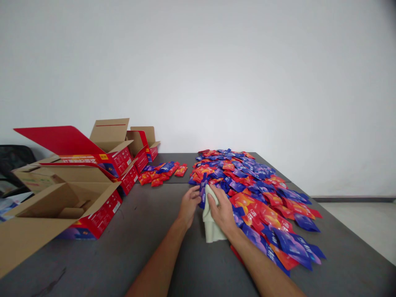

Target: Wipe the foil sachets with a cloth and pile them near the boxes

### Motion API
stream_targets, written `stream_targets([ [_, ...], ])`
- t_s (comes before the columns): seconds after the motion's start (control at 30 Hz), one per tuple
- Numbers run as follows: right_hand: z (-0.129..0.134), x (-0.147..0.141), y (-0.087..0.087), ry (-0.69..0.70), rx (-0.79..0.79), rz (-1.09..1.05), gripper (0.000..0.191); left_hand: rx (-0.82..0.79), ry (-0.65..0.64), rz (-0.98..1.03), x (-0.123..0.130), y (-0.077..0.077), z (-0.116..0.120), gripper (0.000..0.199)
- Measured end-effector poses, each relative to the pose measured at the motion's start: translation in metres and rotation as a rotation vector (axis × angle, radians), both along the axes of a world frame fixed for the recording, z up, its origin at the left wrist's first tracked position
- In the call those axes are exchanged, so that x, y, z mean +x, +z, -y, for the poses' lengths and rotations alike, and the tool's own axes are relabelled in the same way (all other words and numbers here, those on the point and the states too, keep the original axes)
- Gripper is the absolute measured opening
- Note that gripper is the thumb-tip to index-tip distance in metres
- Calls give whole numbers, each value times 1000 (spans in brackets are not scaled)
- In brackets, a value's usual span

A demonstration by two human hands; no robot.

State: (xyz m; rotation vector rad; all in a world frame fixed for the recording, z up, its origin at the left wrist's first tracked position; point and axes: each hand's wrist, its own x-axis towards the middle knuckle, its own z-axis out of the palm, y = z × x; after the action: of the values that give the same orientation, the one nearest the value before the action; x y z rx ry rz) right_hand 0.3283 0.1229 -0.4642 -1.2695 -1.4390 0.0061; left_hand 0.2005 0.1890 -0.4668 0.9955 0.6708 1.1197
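Note:
In the middle of the head view, my right hand (pixel 223 209) grips a pale cream cloth (pixel 213 229), which hangs down in folds toward the dark table. A blue packet (pixel 203 192) stands upright between the cloth and my left hand (pixel 189 205). The curled fingers of my left hand hold this packet by its left edge; the cloth rests against its other side and hides part of it. Just right of my hands spreads a large pile of red-orange and blue packets (pixel 247 204), partly under my right forearm.
Several open red cardboard boxes (pixel 103 218) line the table's left side, flaps raised. A smaller heap of packets (pixel 159 172) lies by the far boxes. The dark table (pixel 136 239) has a seam across it. Behind are a white wall and, at left, a black chair (pixel 15 159).

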Motion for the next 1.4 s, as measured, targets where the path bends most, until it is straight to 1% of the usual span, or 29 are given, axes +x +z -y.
stream_targets([
  [0.13,-1,1,-2,-30,-13,-13,43,-45,-145,82,4,3,4,46],
  [0.2,-2,3,-4,-6,-8,14,38,-102,-161,162,4,5,6,40],
  [0.27,-3,4,-6,32,-15,58,35,-155,-142,241,4,7,6,35],
  [0.33,-1,2,-8,56,-34,102,35,-204,-159,302,2,8,6,35],
  [0.4,2,-3,-8,70,-56,148,35,-241,-202,336,1,8,4,42],
  [0.47,6,-9,-7,90,-86,196,35,-244,-223,346,0,7,1,44],
  [0.57,9,-12,-3,87,-122,226,35,-179,-192,337,-2,6,0,41],
  [0.67,6,-5,-2,0,-102,191,36,-142,-182,264,-3,6,3,51],
  [0.73,4,3,-2,-83,-85,158,36,-139,-219,209,-3,7,8,56],
  [0.8,3,8,-3,-134,-96,154,36,-132,-283,191,-2,9,12,55],
  [0.87,6,7,-3,-122,-120,183,37,-128,-344,208,-1,12,14,53],
  [0.93,9,0,-1,-65,-150,230,39,-128,-360,247,-1,13,13,49],
  [1.03,14,-12,1,24,-204,297,39,-159,-291,266,-2,12,8,44],
  [1.1,14,-15,3,34,-219,302,38,-200,-244,226,-2,10,5,40],
  [1.2,11,-7,6,-43,-171,224,38,-211,-239,148,0,5,5,37],
  [1.3,7,8,8,-170,-107,127,39,-139,-314,104,4,2,10,43],
  [1.37,6,14,8,-210,-92,105,39,-93,-346,97,7,2,13,46],
  [1.4,5,15,7,-209,-94,105,39,-80,-343,101,8,2,14,47],
])
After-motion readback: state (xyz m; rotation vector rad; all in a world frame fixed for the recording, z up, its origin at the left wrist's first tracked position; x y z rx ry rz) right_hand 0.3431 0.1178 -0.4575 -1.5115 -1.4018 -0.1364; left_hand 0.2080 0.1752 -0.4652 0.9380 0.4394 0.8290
